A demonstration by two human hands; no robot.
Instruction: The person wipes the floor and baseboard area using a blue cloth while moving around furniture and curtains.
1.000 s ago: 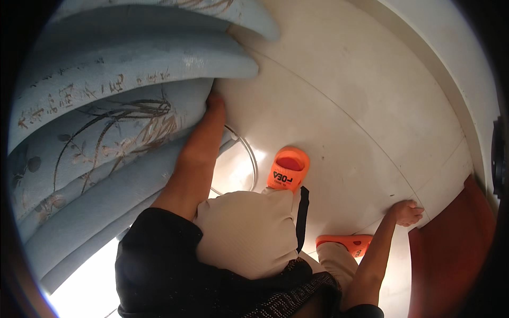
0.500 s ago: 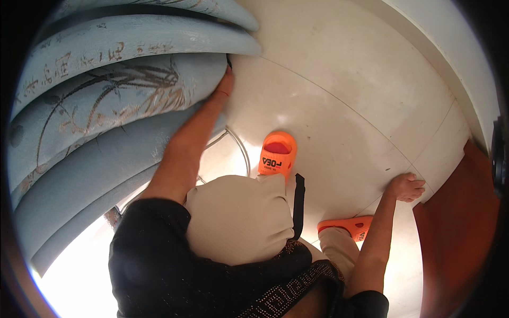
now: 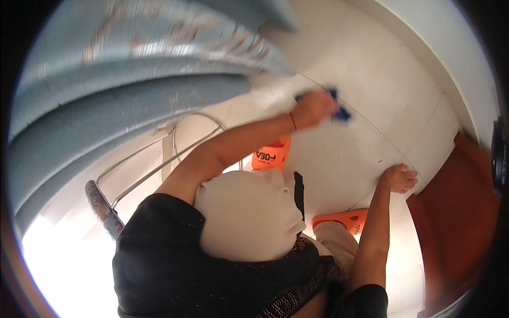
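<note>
My left hand (image 3: 314,107), blurred by motion, reaches forward over the pale tiled floor (image 3: 403,79) with its fingers closed on a dark blue cloth (image 3: 342,112). Beside it on the left are hanging folds of pale blue, patterned padded fabric (image 3: 132,100), some smeared. My right hand (image 3: 398,179) rests low on the tiles, fingers curled with nothing visible in them, next to a reddish-brown surface (image 3: 450,212). Below my left forearm, one orange slipper (image 3: 270,156) shows on my foot; the other (image 3: 344,217) is near my right arm.
A bent metal tube frame (image 3: 154,155) stands under the fabric folds at the left, with a dark, speckled end piece (image 3: 103,209). A white wall with a skirting edge (image 3: 450,108) curves along the right. Bright light falls on the lower left.
My left hand has come out from beneath the fabric folds and swung right across the floor, the blue cloth now visible in it. The folds shifted, exposing more metal frame. My right hand stayed low.
</note>
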